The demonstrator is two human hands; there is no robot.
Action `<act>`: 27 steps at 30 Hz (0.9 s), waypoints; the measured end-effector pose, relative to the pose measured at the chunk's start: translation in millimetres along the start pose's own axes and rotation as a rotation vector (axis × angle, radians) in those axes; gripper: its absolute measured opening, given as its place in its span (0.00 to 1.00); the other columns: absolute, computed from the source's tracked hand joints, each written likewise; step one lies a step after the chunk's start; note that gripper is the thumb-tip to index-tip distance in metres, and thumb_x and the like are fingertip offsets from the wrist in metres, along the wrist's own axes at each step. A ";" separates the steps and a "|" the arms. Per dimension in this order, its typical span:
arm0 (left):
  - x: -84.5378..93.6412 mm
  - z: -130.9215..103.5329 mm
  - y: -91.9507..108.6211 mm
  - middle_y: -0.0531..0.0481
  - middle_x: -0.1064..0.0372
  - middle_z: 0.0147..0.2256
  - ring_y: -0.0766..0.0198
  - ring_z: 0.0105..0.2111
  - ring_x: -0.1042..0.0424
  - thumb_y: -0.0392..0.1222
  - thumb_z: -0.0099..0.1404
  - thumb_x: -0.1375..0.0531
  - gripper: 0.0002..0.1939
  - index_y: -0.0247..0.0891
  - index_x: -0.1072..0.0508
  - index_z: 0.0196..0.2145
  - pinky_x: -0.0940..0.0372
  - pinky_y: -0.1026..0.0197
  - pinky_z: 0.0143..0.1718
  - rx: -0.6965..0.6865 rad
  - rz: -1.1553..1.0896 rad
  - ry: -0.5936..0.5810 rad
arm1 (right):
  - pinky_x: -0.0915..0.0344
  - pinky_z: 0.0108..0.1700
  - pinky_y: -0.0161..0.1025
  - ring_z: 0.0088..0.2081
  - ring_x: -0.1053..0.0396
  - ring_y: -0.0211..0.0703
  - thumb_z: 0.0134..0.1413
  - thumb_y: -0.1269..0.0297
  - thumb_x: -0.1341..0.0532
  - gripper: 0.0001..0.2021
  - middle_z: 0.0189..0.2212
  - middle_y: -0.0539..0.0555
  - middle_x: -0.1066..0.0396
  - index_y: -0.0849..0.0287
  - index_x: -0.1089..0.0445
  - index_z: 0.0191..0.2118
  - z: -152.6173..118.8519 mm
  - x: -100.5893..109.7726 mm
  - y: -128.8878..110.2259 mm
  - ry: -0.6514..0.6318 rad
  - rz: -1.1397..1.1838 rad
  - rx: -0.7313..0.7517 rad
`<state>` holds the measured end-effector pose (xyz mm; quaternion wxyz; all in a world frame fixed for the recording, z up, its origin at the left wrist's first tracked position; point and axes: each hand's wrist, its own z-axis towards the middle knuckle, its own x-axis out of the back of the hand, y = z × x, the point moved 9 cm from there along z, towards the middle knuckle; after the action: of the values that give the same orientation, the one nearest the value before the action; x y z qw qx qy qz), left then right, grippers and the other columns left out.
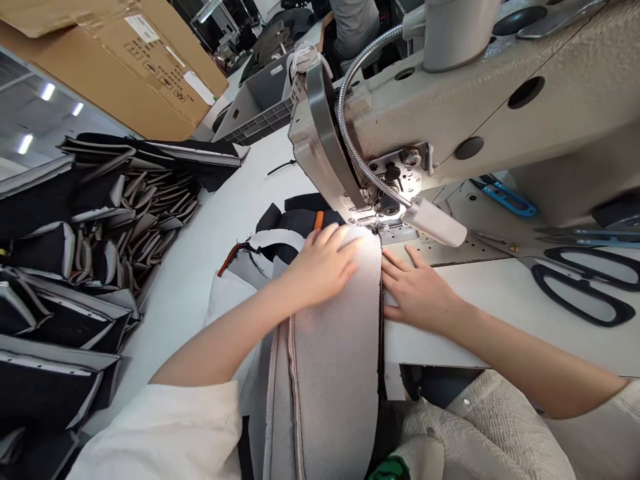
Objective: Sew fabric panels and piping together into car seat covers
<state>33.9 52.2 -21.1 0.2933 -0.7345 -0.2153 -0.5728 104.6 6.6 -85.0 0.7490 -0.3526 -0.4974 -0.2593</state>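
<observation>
A grey mesh fabric panel (335,360) with a black edge lies under the needle area of a sewing machine (380,207) and hangs down toward my lap. On top of the panel, just short of the presser foot, my left hand (325,263) rests with its fingers extended. My right hand (417,290) lies flat along the panel's right edge, fingers spread, partly on the machine's metal plate. Folded black and grey fabric with orange trim (319,220) sits left of the needle. A small lamp (434,221) lights the stitching spot.
Stacks of black and grey sewn pieces (145,213) fill the left side. Large black-handled scissors (585,283) and blue thread snips (505,197) lie at right. A cardboard box (115,67) and a grey crate (260,100) stand behind. Another person (355,27) sits at the back.
</observation>
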 end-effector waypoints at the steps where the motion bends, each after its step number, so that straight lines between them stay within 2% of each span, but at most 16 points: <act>1: -10.7 7.9 -10.4 0.40 0.48 0.61 0.50 0.59 0.48 0.44 0.69 0.53 0.23 0.39 0.43 0.61 0.44 0.45 0.55 0.052 -0.012 -0.053 | 0.58 0.61 0.61 0.62 0.49 0.59 0.56 0.53 0.45 0.26 0.59 0.64 0.42 0.68 0.36 0.54 0.3 -0.5 -0.3 0.006 -0.007 -0.006; 3: -29.1 17.4 -17.4 0.42 0.51 0.62 0.49 0.58 0.47 0.46 0.69 0.53 0.25 0.43 0.47 0.63 0.42 0.45 0.52 0.114 -0.027 -0.095 | 0.58 0.61 0.62 0.61 0.49 0.59 0.57 0.54 0.45 0.26 0.58 0.64 0.40 0.68 0.36 0.55 -1.3 0.3 -0.1 0.028 -0.020 -0.030; 7: -41.1 16.3 -7.6 0.41 0.54 0.62 0.46 0.57 0.48 0.49 0.68 0.52 0.25 0.48 0.45 0.62 0.43 0.44 0.51 0.222 0.012 0.019 | 0.58 0.62 0.58 0.62 0.48 0.56 0.58 0.52 0.46 0.28 0.57 0.64 0.39 0.70 0.38 0.56 -12.5 0.9 -6.8 0.011 0.006 -0.007; 11: -41.7 10.9 0.3 0.39 0.52 0.61 0.47 0.58 0.48 0.49 0.68 0.53 0.24 0.48 0.43 0.61 0.45 0.44 0.53 0.267 -0.001 0.092 | 0.63 0.63 0.59 0.63 0.52 0.58 0.50 0.39 0.45 0.39 0.59 0.65 0.41 0.70 0.39 0.57 -24.3 -1.3 -19.6 -0.029 0.080 0.058; 15: -41.5 14.0 1.4 0.40 0.54 0.63 0.47 0.62 0.57 0.46 0.69 0.55 0.25 0.46 0.45 0.62 0.54 0.40 0.57 0.241 -0.008 0.097 | 0.65 0.63 0.60 0.63 0.53 0.59 0.51 0.40 0.46 0.40 0.60 0.66 0.44 0.73 0.40 0.57 -27.8 -3.3 -21.5 -0.001 0.073 -0.006; 17: -42.6 16.4 0.2 0.43 0.53 0.63 0.48 0.62 0.56 0.46 0.69 0.55 0.25 0.45 0.47 0.63 0.51 0.41 0.56 0.229 -0.028 0.064 | 0.65 0.63 0.60 0.63 0.53 0.58 0.52 0.40 0.47 0.40 0.60 0.66 0.44 0.73 0.40 0.58 -27.8 -4.4 -22.6 0.014 0.074 -0.020; 21: -40.8 19.5 -5.2 0.48 0.50 0.62 0.49 0.54 0.45 0.46 0.69 0.56 0.24 0.46 0.45 0.62 0.41 0.46 0.48 0.265 -0.065 0.020 | 0.64 0.63 0.60 0.63 0.52 0.57 0.53 0.39 0.48 0.40 0.60 0.65 0.44 0.71 0.41 0.59 -26.3 -5.8 -21.9 0.027 0.081 -0.038; 23: -38.9 20.2 -6.2 0.49 0.48 0.61 0.49 0.50 0.44 0.46 0.69 0.56 0.23 0.47 0.42 0.61 0.40 0.48 0.47 0.287 -0.064 0.020 | 0.63 0.63 0.60 0.63 0.52 0.57 0.52 0.39 0.47 0.40 0.60 0.64 0.44 0.70 0.42 0.60 -25.3 -6.3 -20.7 0.021 0.079 -0.050; 27: -35.7 20.7 -3.8 0.48 0.46 0.60 0.50 0.50 0.44 0.46 0.69 0.55 0.23 0.45 0.40 0.60 0.42 0.47 0.49 0.290 -0.030 0.055 | 0.61 0.62 0.61 0.63 0.52 0.58 0.52 0.40 0.46 0.39 0.60 0.65 0.44 0.69 0.41 0.59 -24.2 -5.6 -20.9 0.004 0.061 -0.053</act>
<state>37.3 69.6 -58.5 0.3933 -0.6654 -0.2987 -0.5598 100.7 -25.1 -90.7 0.7481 -0.3865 -0.4780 -0.2501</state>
